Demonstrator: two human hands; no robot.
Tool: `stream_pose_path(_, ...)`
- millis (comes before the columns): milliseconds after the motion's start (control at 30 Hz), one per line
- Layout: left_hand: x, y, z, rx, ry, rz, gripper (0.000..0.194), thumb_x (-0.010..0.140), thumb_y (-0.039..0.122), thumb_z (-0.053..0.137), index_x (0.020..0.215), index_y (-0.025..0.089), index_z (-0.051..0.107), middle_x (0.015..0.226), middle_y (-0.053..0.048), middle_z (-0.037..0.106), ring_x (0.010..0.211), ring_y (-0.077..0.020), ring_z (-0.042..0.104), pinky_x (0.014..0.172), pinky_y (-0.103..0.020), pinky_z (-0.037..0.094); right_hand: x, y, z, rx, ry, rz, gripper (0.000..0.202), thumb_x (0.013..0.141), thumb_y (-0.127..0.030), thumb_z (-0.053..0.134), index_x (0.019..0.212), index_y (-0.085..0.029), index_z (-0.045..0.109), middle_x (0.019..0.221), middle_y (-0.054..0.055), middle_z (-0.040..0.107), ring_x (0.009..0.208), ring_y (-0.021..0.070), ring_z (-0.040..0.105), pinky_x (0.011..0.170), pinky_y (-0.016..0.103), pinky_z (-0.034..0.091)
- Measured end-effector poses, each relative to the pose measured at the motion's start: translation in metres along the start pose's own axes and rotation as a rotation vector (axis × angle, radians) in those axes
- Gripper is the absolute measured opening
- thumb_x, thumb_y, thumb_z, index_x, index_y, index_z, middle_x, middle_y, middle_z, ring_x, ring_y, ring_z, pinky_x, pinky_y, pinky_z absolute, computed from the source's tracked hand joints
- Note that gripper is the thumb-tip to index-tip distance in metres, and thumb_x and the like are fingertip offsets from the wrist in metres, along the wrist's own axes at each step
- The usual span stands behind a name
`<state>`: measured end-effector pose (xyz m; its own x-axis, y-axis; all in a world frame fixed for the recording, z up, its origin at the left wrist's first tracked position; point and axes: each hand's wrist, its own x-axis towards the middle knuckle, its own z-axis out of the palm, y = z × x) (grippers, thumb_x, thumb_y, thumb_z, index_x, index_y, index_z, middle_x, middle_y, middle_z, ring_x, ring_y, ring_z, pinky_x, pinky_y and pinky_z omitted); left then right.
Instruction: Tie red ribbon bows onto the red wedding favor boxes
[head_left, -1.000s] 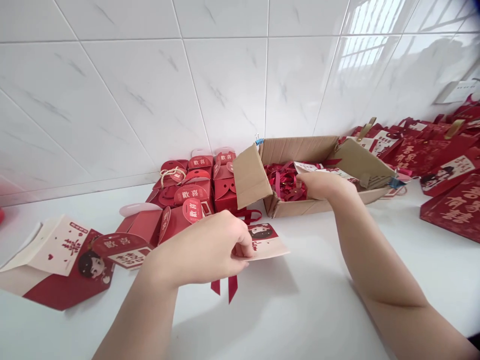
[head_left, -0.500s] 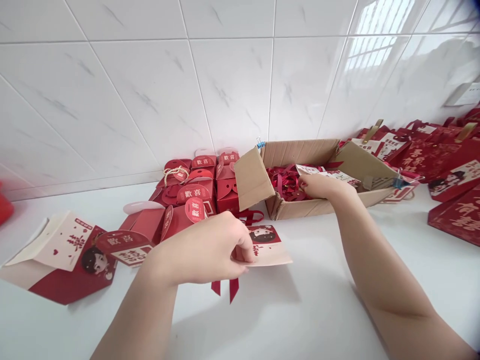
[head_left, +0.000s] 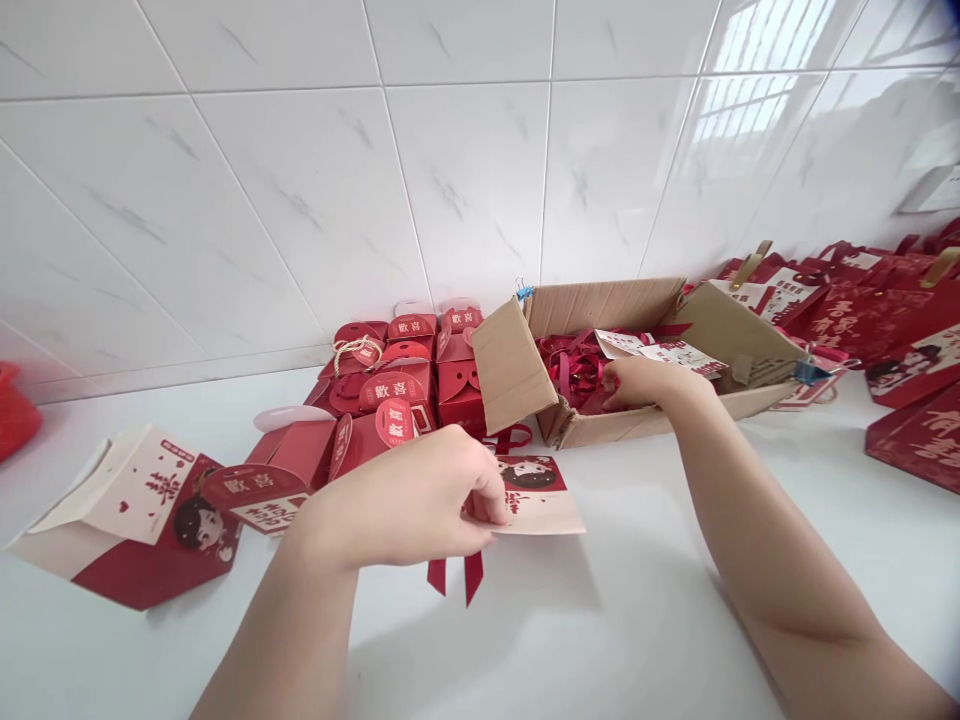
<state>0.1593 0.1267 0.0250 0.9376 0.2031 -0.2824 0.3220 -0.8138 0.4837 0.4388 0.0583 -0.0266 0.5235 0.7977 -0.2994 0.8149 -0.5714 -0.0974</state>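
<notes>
My left hand (head_left: pixel 442 495) is closed, pinching a red-and-cream printed card (head_left: pixel 547 510) with a cartoon head on it, held just above the table. Two red ribbon tails (head_left: pixel 472 578) hang below that hand. My right hand (head_left: pixel 637 385) reaches over the front wall of an open cardboard box (head_left: pixel 607 425). Its fingers are curled together against a heap of red ribbons (head_left: pixel 574 365); what lies between the fingertips is hidden. Printed cards (head_left: pixel 679 355) rest in the box beside that hand.
Several folded red gift boxes (head_left: pixel 394 390) stand along the wall at centre left. A larger red-and-cream box (head_left: pixel 142 530) lies at the left. Red gift bags (head_left: pixel 840 310) crowd the right. Blue binder clips (head_left: pixel 810 372) grip the cardboard box.
The view has shifted slightly. My right hand's fingers have dipped a little lower among the ribbons in the cardboard box. My left hand keeps hold of the printed card, nearly still.
</notes>
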Motion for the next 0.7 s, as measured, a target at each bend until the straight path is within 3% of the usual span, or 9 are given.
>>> stream_pose_path(233,0.002,-0.002,0.001,0.037,0.072,-0.029,0.012,0.078,0.019,0.061,0.075,0.026,0.070,0.085,0.007,0.067,0.080,-0.0102,0.061,0.066,-0.022,0.044,0.014,0.006,0.004,0.044,0.232,-0.063,0.004,0.071,-0.019,0.062,0.075,-0.019,0.060,0.082,0.007,0.067,0.070,0.0190,0.059,0.055,0.027,0.037)
stream_pose_path(500,0.009,-0.008,0.007,0.126,0.250,-0.057,0.020,0.087,0.027,0.051,0.077,0.026,0.069,0.086,0.004,0.063,0.075,-0.0131,0.058,0.062,-0.027,0.042,0.011,0.008,-0.001,0.180,0.678,-0.089,0.011,0.083,-0.027,0.054,0.090,-0.023,0.062,0.085,0.004,0.070,0.078,0.0213,0.063,0.057,0.026,0.038)
stream_pose_path(633,0.012,-0.010,0.007,0.121,0.284,-0.066,0.023,0.088,0.026,0.049,0.077,0.025,0.069,0.086,0.003,0.063,0.073,-0.0136,0.057,0.060,-0.028,0.042,-0.002,0.008,-0.005,0.411,1.029,-0.457,0.011,0.085,-0.030,0.058,0.084,-0.022,0.065,0.075,0.002,0.070,0.065,0.0169,0.063,0.058,0.027,0.045)
stream_pose_path(700,0.014,-0.010,0.007,0.122,0.302,-0.063,0.024,0.087,0.025,0.047,0.076,0.025,0.069,0.087,0.002,0.063,0.072,-0.0137,0.058,0.059,-0.028,0.042,-0.014,0.006,-0.007,0.476,1.121,-0.649,0.011,0.086,-0.030,0.060,0.081,-0.023,0.066,0.076,0.001,0.070,0.063,0.0158,0.062,0.057,0.028,0.047)
